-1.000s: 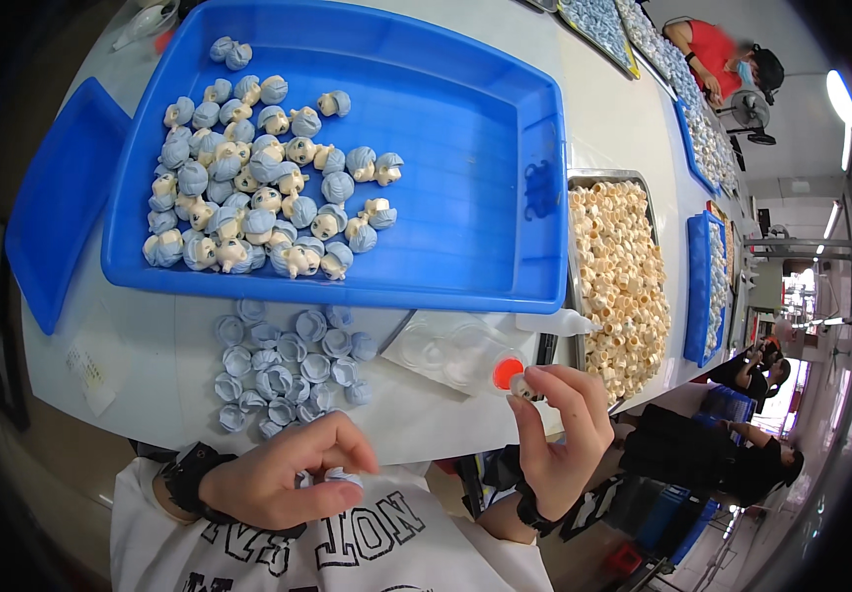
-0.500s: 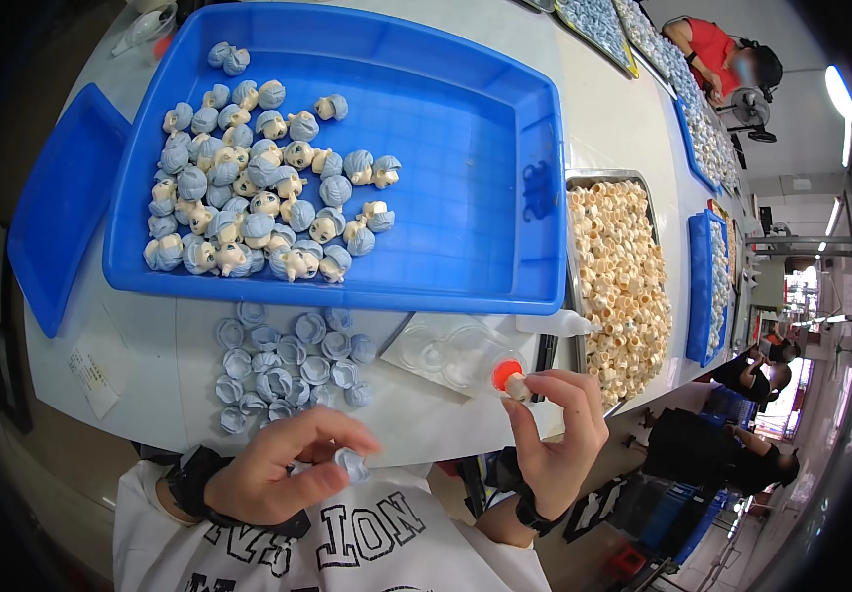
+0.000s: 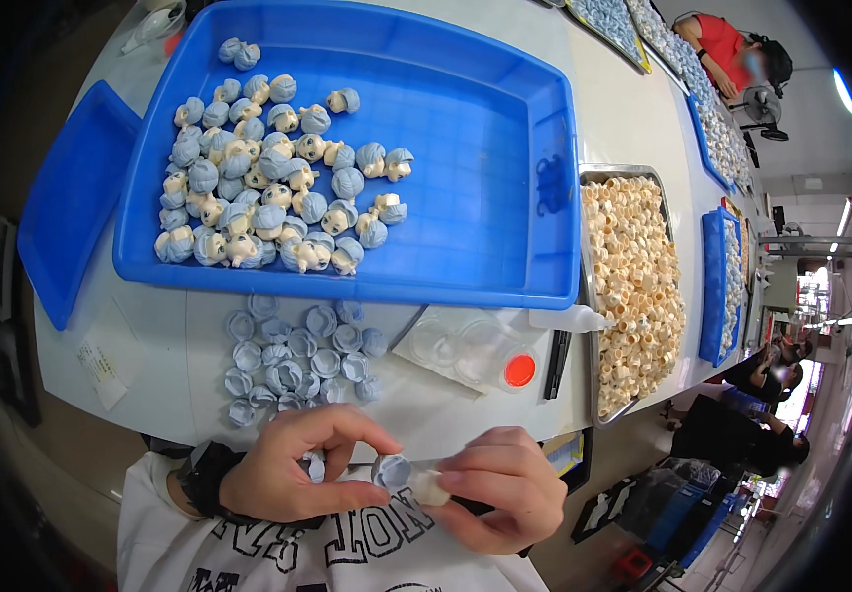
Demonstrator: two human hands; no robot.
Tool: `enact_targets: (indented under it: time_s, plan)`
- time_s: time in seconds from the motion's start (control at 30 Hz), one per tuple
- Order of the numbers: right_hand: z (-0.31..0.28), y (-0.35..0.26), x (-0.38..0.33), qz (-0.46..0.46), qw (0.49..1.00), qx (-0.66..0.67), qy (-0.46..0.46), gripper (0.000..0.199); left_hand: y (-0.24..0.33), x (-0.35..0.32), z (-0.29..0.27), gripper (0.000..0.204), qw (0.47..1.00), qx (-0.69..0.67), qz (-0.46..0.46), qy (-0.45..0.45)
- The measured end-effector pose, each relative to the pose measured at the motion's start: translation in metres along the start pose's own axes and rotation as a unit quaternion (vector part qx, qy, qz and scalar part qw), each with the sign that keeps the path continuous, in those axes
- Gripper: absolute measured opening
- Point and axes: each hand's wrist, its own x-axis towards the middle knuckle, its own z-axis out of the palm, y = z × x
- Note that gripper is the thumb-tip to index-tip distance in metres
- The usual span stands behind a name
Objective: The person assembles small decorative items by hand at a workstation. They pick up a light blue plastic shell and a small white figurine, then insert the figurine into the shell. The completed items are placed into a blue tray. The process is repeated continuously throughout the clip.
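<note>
To the left, my wide blue tray holds doll heads with pale-blue hair, its raised walls likely there to stop them rolling away. Below it, loose pale-blue shells lie clustered on the table, probably to be a short reach from me. My left hand has thumb and forefinger narrowed on the edge of one held shell; gripping it there seems to leave its hollow clear. A second shell sits tucked behind, among my curled fingers. Just beside, in front of my shirt, a small cream piece is pinched in my right hand, knuckles up, fingertips pointing left; I cannot tell whether piece and shell touch. Farther right, a metal tray gathers many similar cream parts, likely for easy reach on that side
</note>
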Motion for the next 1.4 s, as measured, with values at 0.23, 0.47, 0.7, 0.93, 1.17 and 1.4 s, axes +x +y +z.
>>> enact_targets:
  time_s: [0.23, 0.47, 0.7, 0.93, 1.17, 1.4]
  plan:
    - [0.007, 0.001, 0.003, 0.037, 0.995, 0.005, -0.089, 0.040, -0.004, 0.000, -0.007, 0.035, 0.998, 0.046, 0.031, -0.036]
    - [0.027, -0.001, 0.008, 0.018, 0.997, -0.069, -0.014, 0.044, 0.003, 0.001, -0.002, 0.043, 0.996, -0.081, -0.040, -0.002]
    - [0.033, 0.009, 0.006, -0.030, 0.988, -0.149, -0.013, 0.039, 0.003, -0.002, -0.002, 0.044, 0.992, -0.086, -0.097, -0.006]
    - [0.032, 0.010, 0.002, -0.053, 0.985, -0.163, 0.009, 0.042, 0.007, 0.005, -0.013, 0.030, 0.985, 0.098, -0.066, -0.129]
    - [0.018, -0.023, 0.005, -0.188, 0.965, -0.029, 0.180, 0.051, 0.019, 0.004, -0.012, 0.042, 0.985, -0.155, -0.074, -0.004]
    - [0.013, -0.049, 0.048, -0.513, 0.816, 0.136, 0.230, 0.049, 0.017, 0.016, -0.016, 0.047, 0.964, -0.255, -0.035, 0.072]
